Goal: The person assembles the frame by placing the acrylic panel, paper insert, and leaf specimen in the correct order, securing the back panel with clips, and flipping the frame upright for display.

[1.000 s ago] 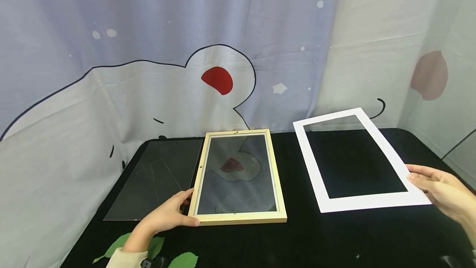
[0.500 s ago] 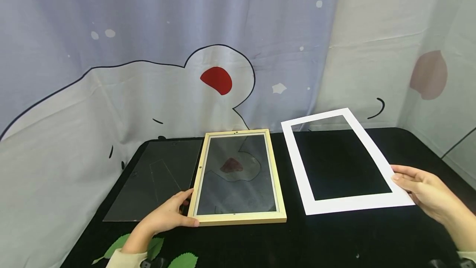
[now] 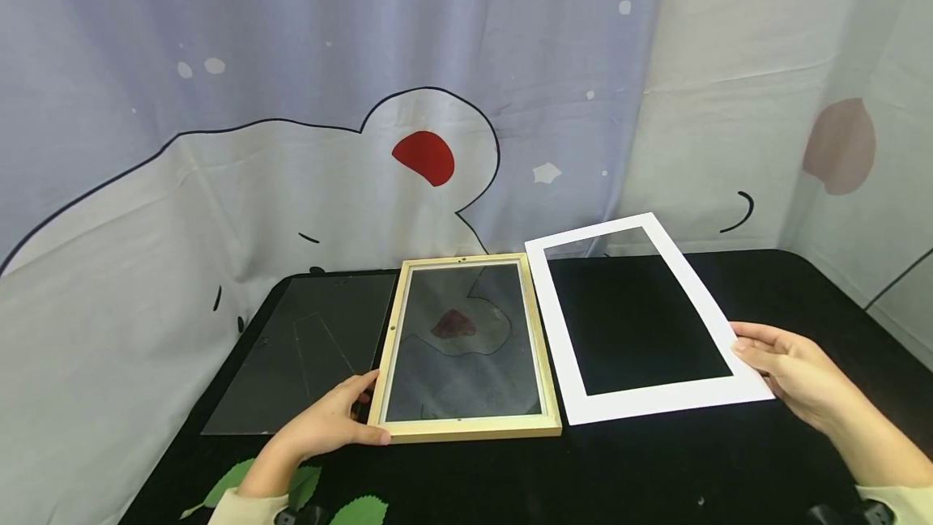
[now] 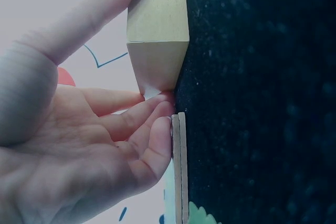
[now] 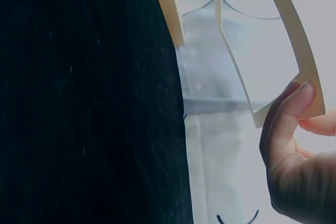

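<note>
A pale wooden picture frame (image 3: 474,428) lies on the black table, its glass-like pane reflecting the curtain. My left hand (image 3: 328,420) holds its near left corner; in the left wrist view the thumb presses the front side of the wood (image 4: 157,14) and the fingers reach the left side. Right of the frame, a white mat board (image 3: 656,399) with a rectangular window is held up at a tilt. My right hand (image 3: 794,371) pinches it near its lower right corner, thumb on one face. In the right wrist view the mat board (image 5: 299,40) looks slightly bowed.
A flat dark grey panel (image 3: 270,387) lies left of the frame; from the side, thin stacked board edges (image 4: 179,166) show there. Green leaf shapes (image 3: 360,510) are at the near left of the black table (image 3: 619,476). A patterned curtain (image 3: 291,39) hangs behind.
My right hand has carried the mat board leftward, up to the right edge of the wooden frame. The left hand and the frame have stayed put.
</note>
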A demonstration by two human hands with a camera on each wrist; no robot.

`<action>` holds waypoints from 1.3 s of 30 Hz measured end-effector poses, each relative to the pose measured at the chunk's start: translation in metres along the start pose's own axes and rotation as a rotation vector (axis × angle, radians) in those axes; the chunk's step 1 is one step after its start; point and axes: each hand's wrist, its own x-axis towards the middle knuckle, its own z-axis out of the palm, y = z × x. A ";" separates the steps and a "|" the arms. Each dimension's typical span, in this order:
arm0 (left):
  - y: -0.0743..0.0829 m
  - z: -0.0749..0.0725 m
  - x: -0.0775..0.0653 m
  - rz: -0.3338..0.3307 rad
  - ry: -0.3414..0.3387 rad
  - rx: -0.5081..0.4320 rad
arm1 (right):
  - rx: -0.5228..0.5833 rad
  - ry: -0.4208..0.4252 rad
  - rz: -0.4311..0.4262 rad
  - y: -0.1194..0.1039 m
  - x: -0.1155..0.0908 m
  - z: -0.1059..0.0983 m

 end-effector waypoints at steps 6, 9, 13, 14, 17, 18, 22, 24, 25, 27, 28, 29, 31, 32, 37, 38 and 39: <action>0.001 0.000 -0.001 0.000 0.004 0.005 | -0.014 -0.014 -0.002 -0.003 0.008 0.018; 0.002 0.000 -0.001 -0.005 0.009 0.009 | 0.011 -0.034 -0.004 -0.004 0.010 0.026; 0.001 0.001 0.000 -0.006 0.009 0.014 | 0.063 -0.040 -0.006 -0.006 0.013 0.036; 0.001 0.001 0.000 -0.006 0.009 0.015 | 0.073 -0.037 -0.006 -0.007 0.013 0.039; 0.001 0.001 0.000 -0.006 0.011 0.019 | 0.052 -0.025 0.000 -0.010 0.015 0.046; 0.000 0.001 0.000 -0.005 0.011 0.017 | 0.034 -0.024 0.000 -0.012 0.016 0.049; 0.000 0.000 0.000 0.003 0.008 0.011 | -0.005 -0.020 0.009 -0.015 0.018 0.059; 0.000 0.000 0.000 0.007 0.006 0.007 | -0.002 -0.022 0.005 -0.016 0.020 0.064; 0.000 0.000 0.000 0.007 0.006 0.007 | 0.008 -0.021 0.007 -0.016 0.021 0.067; 0.000 0.000 0.000 0.005 0.006 0.006 | 0.024 -0.024 0.005 -0.016 0.023 0.072; 0.000 0.000 0.000 0.004 0.006 0.005 | 0.027 -0.028 0.001 -0.016 0.024 0.074; -0.001 0.000 0.000 0.003 0.006 0.005 | 0.035 -0.029 0.002 -0.016 0.025 0.076; -0.001 0.000 0.000 0.002 0.006 0.004 | 0.050 -0.031 0.008 -0.017 0.026 0.080; -0.001 0.000 0.000 0.000 0.006 0.003 | 0.054 -0.034 0.008 -0.017 0.027 0.082; -0.001 0.000 0.000 -0.006 0.011 0.011 | 0.054 -0.029 0.013 -0.018 0.031 0.094; -0.001 0.000 0.000 -0.006 0.012 0.014 | 0.057 -0.025 0.014 -0.019 0.031 0.096; -0.001 0.000 0.000 -0.005 0.011 0.015 | 0.057 -0.021 0.015 -0.019 0.032 0.098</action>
